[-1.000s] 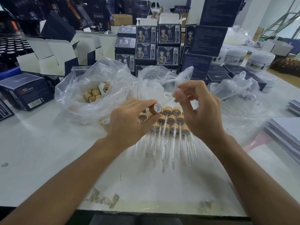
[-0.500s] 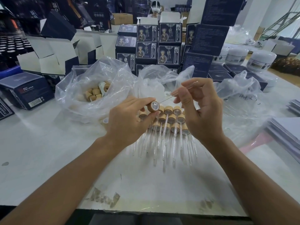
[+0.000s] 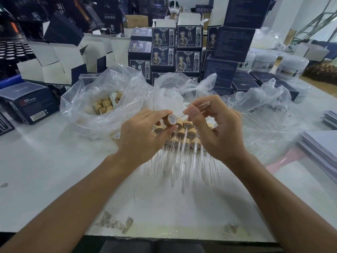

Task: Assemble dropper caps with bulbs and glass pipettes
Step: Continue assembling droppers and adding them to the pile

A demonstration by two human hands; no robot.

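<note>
My left hand (image 3: 144, 136) pinches a tan wood-look dropper cap (image 3: 171, 120) between thumb and fingers, its open end facing right. My right hand (image 3: 217, 130) pinches a clear glass pipette (image 3: 198, 108) that slants up to the right, its thin tip at the cap's opening. Below both hands lies a pile of finished droppers (image 3: 184, 143), caps at the far end and glass tubes fanning toward me. A clear bag of loose caps (image 3: 105, 106) sits to the left on the white table (image 3: 54, 170).
Crumpled clear bags (image 3: 264, 110) lie behind and right of my hands. Dark blue boxes (image 3: 175, 52) and white open cartons (image 3: 54, 64) are stacked at the back, white jars (image 3: 291, 66) at the far right. A paper stack (image 3: 321, 148) lies at the right edge.
My right hand has brought the pipette down and left until its tip reaches the cap's opening. My left hand has turned the cap a little toward it.
</note>
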